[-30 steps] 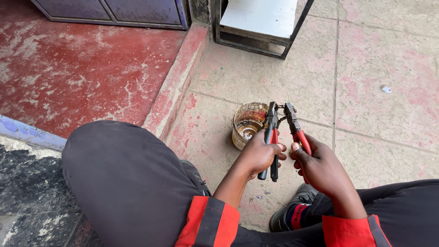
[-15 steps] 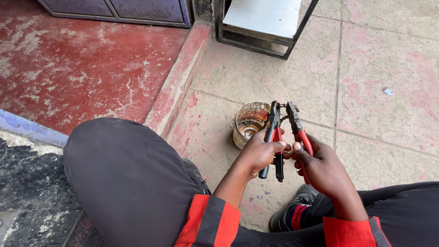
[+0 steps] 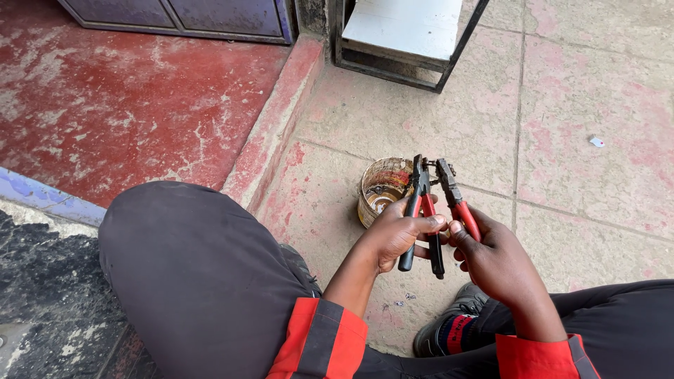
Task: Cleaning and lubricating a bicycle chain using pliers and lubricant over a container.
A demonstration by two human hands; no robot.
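The left hand (image 3: 397,235) is wrapped around one pair of red-and-black pliers (image 3: 421,210), and the right hand (image 3: 495,256) grips a second pair of pliers (image 3: 455,200) just beside it, both tools pointing toward twelve o'clock. At about eleven o'clock from the hands, a rusty tin can (image 3: 382,189) stands on the paved floor (image 3: 562,140), and a dark shoe (image 3: 449,326) shows at six o'clock.

Ahead of you stands a black metal frame (image 3: 449,67) holding a white panel (image 3: 404,24); a red-painted step (image 3: 126,105) lies left, a white scrap (image 3: 597,142) right.
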